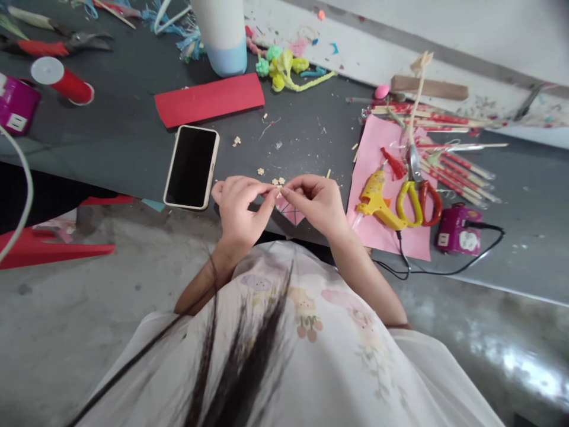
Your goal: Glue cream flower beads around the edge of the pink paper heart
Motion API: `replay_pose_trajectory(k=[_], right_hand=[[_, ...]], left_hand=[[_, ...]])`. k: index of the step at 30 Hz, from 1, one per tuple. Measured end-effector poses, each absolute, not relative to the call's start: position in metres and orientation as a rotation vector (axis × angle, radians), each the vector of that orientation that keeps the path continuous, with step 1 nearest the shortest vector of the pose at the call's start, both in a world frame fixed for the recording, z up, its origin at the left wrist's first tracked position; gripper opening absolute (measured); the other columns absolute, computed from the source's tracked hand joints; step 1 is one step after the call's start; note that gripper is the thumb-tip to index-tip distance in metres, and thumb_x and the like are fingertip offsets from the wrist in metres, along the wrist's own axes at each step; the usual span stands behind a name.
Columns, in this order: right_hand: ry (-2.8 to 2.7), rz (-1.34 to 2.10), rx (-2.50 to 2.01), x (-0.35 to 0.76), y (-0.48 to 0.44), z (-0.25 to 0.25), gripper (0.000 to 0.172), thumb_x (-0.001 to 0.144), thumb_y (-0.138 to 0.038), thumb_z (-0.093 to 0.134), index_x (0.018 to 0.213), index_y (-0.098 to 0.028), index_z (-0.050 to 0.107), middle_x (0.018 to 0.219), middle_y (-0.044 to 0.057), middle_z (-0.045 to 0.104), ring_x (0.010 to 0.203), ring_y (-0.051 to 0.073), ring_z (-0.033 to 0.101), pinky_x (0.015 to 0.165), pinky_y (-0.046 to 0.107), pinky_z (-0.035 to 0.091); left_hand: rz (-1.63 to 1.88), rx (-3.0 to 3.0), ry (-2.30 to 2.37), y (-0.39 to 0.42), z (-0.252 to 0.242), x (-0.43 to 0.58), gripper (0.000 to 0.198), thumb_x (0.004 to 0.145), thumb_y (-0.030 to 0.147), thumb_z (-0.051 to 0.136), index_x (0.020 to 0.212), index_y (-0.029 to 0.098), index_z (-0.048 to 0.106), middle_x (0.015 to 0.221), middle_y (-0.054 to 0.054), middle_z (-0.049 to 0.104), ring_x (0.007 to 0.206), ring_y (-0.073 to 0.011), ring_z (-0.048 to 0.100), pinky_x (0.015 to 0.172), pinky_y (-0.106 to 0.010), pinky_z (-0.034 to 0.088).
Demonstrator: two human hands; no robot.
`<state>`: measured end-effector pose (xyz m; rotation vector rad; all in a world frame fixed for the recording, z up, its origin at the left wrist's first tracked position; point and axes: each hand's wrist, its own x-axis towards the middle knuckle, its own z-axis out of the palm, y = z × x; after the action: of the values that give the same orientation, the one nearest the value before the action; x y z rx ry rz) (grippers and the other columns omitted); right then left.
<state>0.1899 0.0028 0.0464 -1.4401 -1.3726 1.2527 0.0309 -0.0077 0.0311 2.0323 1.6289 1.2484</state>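
Observation:
My left hand (242, 204) and my right hand (313, 201) meet at the near edge of the dark table (133, 148), fingertips pinched together on a tiny cream-coloured piece (278, 190). A small pink paper shape (290, 210) lies just under them. A few similar cream bits (279, 181) lie on the table right behind my fingers. A phone (191, 167) lies face up to the left of my left hand.
A pink sheet (377, 160) on the right carries a yellow glue gun (376, 201), scissors (418, 198) and several sticks (453, 166). A purple box (456, 230) with a black cord sits beside it. Behind are a red foam strip (208, 99), a red spool (62, 80), pliers (53, 44) and a white-and-blue cylinder (222, 35).

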Motion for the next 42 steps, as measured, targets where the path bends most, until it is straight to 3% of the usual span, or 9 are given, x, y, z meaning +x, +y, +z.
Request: replay_pose_trajectory(k=[12, 23, 31, 36, 42], right_hand=[[-1.629, 1.209, -1.453, 0.178, -0.001, 0.034, 0.007, 0.075, -0.022, 0.054, 0.068, -0.019, 0.054, 0.060, -0.006, 0.045, 0.057, 0.008, 0.039, 0.057, 0.024, 0.031], [-2.015, 1.175, -1.505, 0.158, -0.011, 0.055, 0.022, 0.081, -0.022, 0.042, 0.060, -0.022, 0.036, 0.056, -0.005, 0.040, 0.057, 0.010, 0.038, 0.058, 0.027, 0.027], [-2.508, 1.130, -1.453, 0.123, -0.021, 0.048, 0.026, 0.083, -0.025, 0.047, 0.059, -0.020, 0.055, 0.057, -0.001, 0.054, 0.053, 0.011, 0.037, 0.056, 0.029, 0.025], [-2.856, 1.149, -1.313, 0.098, -0.031, 0.033, 0.027, 0.086, -0.029, 0.051, 0.069, -0.018, 0.070, 0.071, 0.006, 0.070, 0.058, 0.015, 0.052, 0.056, 0.030, 0.028], [-2.884, 0.999, -1.224, 0.079, -0.043, 0.021, 0.031, 0.095, -0.034, 0.047, 0.088, -0.016, 0.072, 0.084, 0.010, 0.074, 0.073, 0.020, 0.064, 0.060, 0.031, 0.031]], left_hand=[[1.244, 1.974, 1.664, -0.020, 0.021, 0.011, 0.012, 0.088, 0.031, 0.068, 0.078, 0.025, 0.071, 0.080, 0.001, 0.072, 0.084, -0.0171, 0.064, 0.087, -0.037, 0.040], [1.281, 1.443, 1.523, -0.016, 0.017, -0.020, 0.018, 0.088, 0.040, 0.068, 0.082, 0.024, 0.072, 0.083, 0.001, 0.073, 0.082, -0.0139, 0.067, 0.077, -0.028, 0.051], [1.366, 1.515, 1.564, -0.018, 0.029, -0.039, 0.013, 0.089, 0.032, 0.065, 0.081, 0.024, 0.073, 0.083, 0.001, 0.075, 0.082, -0.0138, 0.067, 0.078, -0.028, 0.051], [1.403, 1.549, 1.557, -0.018, 0.030, -0.046, 0.014, 0.090, 0.033, 0.065, 0.082, 0.025, 0.073, 0.082, 0.002, 0.075, 0.080, -0.0131, 0.068, 0.077, -0.027, 0.050], [1.388, 1.585, 1.546, -0.020, 0.028, -0.046, 0.015, 0.090, 0.034, 0.066, 0.083, 0.024, 0.073, 0.083, 0.001, 0.075, 0.081, -0.0139, 0.069, 0.078, -0.029, 0.049]])
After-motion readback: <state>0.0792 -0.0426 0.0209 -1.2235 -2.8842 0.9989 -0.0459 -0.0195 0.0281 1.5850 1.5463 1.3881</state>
